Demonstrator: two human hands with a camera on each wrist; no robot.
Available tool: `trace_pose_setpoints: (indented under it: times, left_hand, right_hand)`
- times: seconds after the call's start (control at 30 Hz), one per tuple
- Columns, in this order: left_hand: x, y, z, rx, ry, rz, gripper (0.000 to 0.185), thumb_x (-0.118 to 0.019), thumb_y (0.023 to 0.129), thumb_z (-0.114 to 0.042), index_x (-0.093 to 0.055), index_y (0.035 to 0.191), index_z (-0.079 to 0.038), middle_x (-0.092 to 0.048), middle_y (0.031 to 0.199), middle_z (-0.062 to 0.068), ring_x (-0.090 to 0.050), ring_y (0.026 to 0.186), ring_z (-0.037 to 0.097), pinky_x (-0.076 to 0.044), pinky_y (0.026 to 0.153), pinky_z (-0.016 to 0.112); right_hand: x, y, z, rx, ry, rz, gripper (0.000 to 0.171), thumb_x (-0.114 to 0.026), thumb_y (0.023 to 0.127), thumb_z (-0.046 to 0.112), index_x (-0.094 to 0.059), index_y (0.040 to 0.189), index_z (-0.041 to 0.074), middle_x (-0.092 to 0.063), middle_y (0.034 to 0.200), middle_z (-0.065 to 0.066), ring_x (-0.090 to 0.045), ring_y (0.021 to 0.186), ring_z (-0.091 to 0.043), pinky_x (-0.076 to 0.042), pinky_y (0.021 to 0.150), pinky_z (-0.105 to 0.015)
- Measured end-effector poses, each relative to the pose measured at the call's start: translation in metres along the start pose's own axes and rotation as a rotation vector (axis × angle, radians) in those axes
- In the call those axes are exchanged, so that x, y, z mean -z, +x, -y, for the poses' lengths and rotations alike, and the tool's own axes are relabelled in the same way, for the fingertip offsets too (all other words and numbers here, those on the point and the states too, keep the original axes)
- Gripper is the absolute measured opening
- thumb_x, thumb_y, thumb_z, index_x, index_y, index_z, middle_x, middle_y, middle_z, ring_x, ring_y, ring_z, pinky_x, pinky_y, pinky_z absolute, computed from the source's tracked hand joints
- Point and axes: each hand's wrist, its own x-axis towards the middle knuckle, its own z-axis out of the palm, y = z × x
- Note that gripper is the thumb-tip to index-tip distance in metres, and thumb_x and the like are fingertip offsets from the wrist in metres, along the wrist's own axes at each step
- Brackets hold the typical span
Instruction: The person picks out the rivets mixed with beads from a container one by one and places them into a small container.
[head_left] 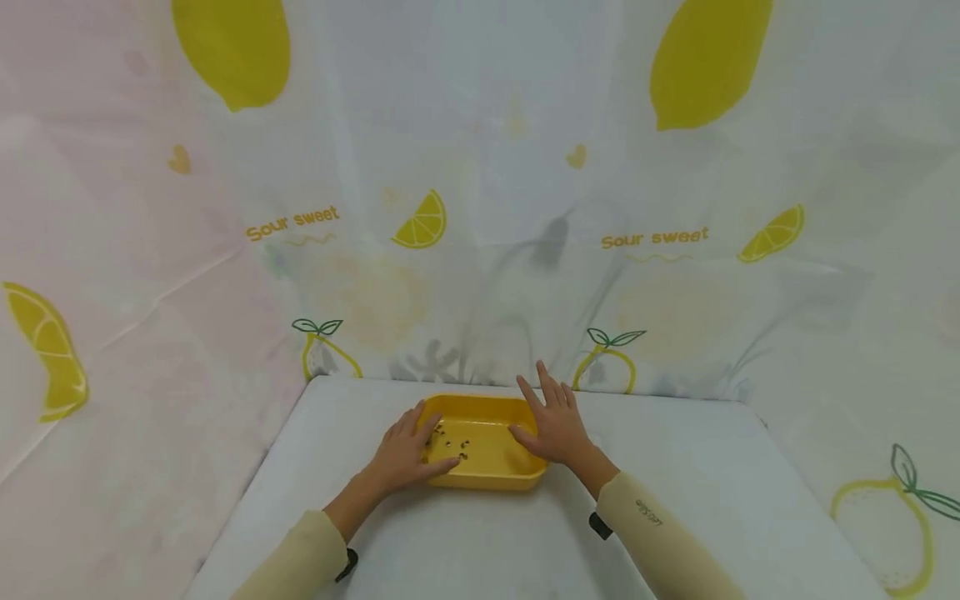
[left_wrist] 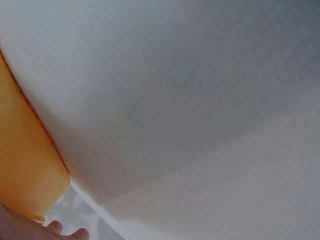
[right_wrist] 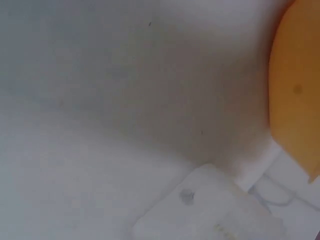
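Observation:
A yellow rectangular tray [head_left: 491, 482] stands on the white table, with several tiny dark pieces [head_left: 462, 456] scattered in its left half. My left hand [head_left: 405, 454] is at the tray's left side, fingers spread, with the thumb reaching over the inside. At the right side my right hand [head_left: 558, 429] has its fingers spread and pointing up and away, its thumb over the tray. The left wrist view catches the tray's outer wall [left_wrist: 30, 155] and some of the left fingertips [left_wrist: 67, 232]. In the right wrist view the tray's wall [right_wrist: 295, 90] fills the right edge.
A white flat object [right_wrist: 210, 207] with a grey mark lies on the table near the tray's right side. Behind the white tabletop [head_left: 697, 467] hangs a lemon-printed sheet [head_left: 480, 300], which also rises at both sides.

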Motion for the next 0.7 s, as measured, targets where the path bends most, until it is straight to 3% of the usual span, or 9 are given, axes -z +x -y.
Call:
trace_pose_setpoints:
  times: [0.33, 0.6, 0.7]
  left_hand:
    - [-0.004, 0.001, 0.001, 0.029, 0.010, 0.009, 0.093, -0.057, 0.084, -0.073, -0.036, 0.154, -0.016, -0.015, 0.165, 0.016, -0.025, 0.147, 0.044, -0.025, 0.115, 0.063]
    - [-0.001, 0.001, 0.002, -0.005, -0.001, -0.029, 0.089, -0.060, 0.084, -0.069, -0.041, 0.151, -0.012, -0.019, 0.163, 0.020, -0.029, 0.144, 0.047, -0.028, 0.112, 0.065]
    - [-0.002, 0.001, 0.002, -0.008, 0.004, -0.026, 0.089, -0.059, 0.084, -0.069, -0.041, 0.151, -0.013, -0.019, 0.163, 0.019, -0.029, 0.144, 0.046, -0.029, 0.112, 0.064]
  right_hand:
    - [-0.020, 0.008, 0.040, 0.023, 0.111, 0.070, 0.081, -0.062, 0.090, 0.052, -0.030, 0.156, 0.017, -0.013, 0.163, -0.023, -0.035, 0.141, -0.040, -0.031, 0.111, -0.060]
    - [-0.023, 0.019, 0.065, 0.009, 0.330, 0.139, 0.065, -0.074, 0.088, 0.035, -0.050, 0.140, 0.005, -0.048, 0.143, -0.021, -0.052, 0.126, -0.038, -0.047, 0.102, -0.052]
    - [-0.028, 0.022, 0.073, -0.051, 0.492, 0.192, 0.052, -0.074, 0.089, 0.024, -0.057, 0.132, 0.000, -0.057, 0.132, -0.019, -0.059, 0.116, -0.035, -0.051, 0.096, -0.049]
